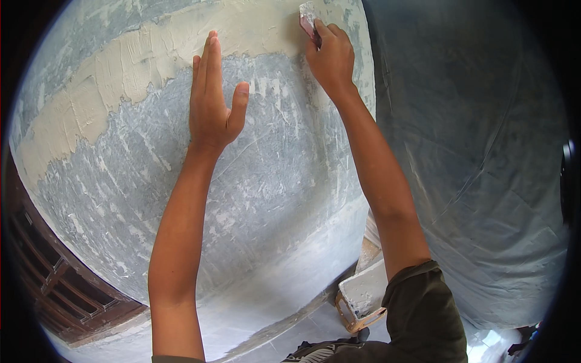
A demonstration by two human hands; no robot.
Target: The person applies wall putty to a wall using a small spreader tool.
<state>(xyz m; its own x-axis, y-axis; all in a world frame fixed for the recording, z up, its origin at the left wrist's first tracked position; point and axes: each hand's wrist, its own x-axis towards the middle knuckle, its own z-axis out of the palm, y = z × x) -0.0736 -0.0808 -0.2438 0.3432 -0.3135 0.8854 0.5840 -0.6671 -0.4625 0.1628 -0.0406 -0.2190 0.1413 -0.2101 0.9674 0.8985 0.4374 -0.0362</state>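
My right hand (333, 57) is closed around a putty knife (307, 21) at the top of the wall, near its right edge. The pinkish tool is smeared with pale filler; its blade is hard to make out. To the left, my left hand (213, 100) is raised with fingers stretched upward and thumb apart, holding nothing. Its fingertips are over a band of wet cream filler (145, 57) that curves across the upper wall. Whether they touch the surface I cannot tell. Below the band, the grey wall (266, 139) is scraped and streaked with white.
A dark grey sheet (472, 157) hangs in folds along the right. On the floor by the wall's foot stands a filler-crusted container (366, 293) with a yellowish rim. At the lower left is a brown slatted wooden frame (60, 284) beside the wall edge.
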